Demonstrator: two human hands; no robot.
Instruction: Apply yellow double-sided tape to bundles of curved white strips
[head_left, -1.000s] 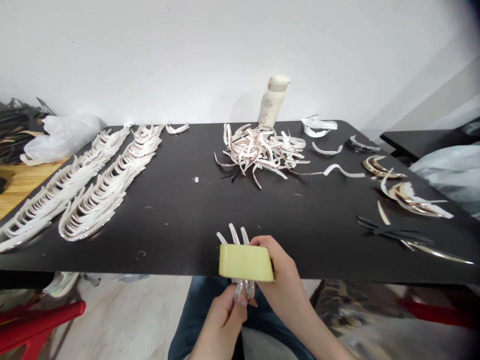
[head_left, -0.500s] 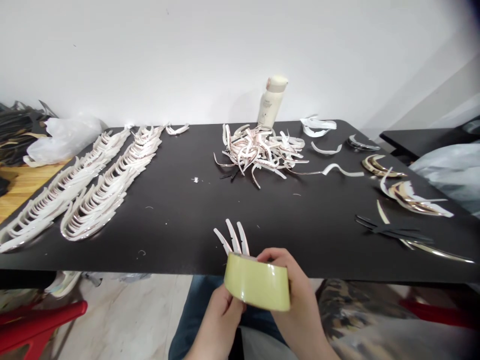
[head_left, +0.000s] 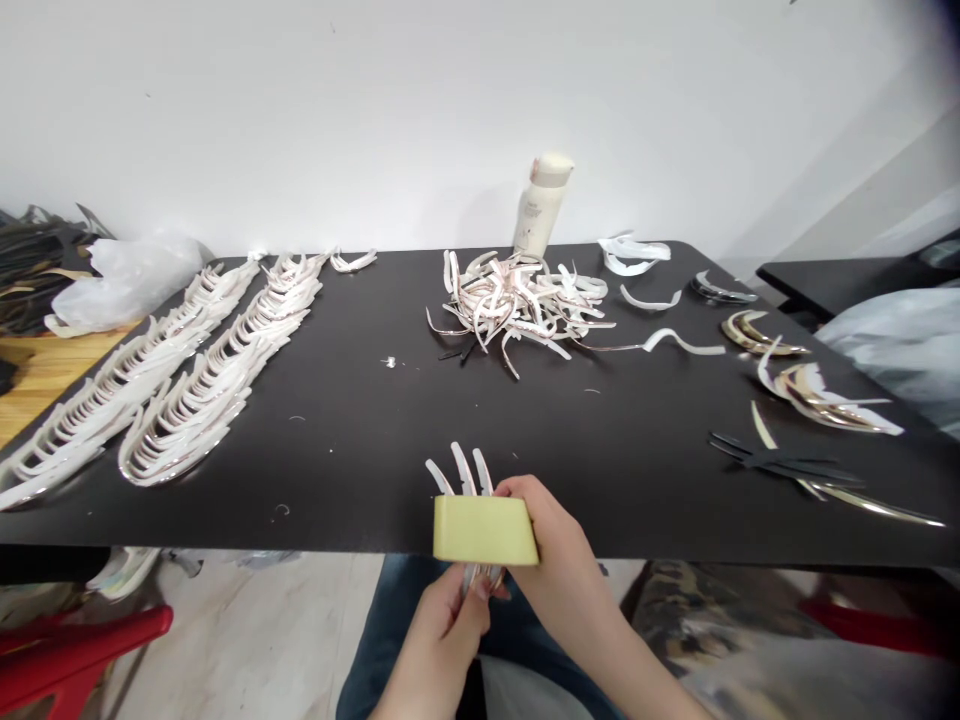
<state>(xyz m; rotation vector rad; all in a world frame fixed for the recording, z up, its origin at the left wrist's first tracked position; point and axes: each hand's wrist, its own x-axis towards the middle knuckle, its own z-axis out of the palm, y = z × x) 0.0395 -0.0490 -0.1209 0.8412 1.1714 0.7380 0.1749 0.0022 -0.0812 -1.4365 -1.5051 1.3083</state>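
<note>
Seen from above: right hand [head_left: 551,545] gripping a yellow-green tape roll [head_left: 484,529] at the near edge of the black table [head_left: 360,430]. Left hand [head_left: 442,625] below it, fingers pinched on a small bundle of curved white strips [head_left: 461,477] whose tips fan out past the roll. Likely risk: bundle splaying or slipping from the pinch and dropping off the edge onto the lap. Farther back, a loose heap of strips [head_left: 517,300], neat rows [head_left: 187,380] left, a bottle [head_left: 541,205].
</note>
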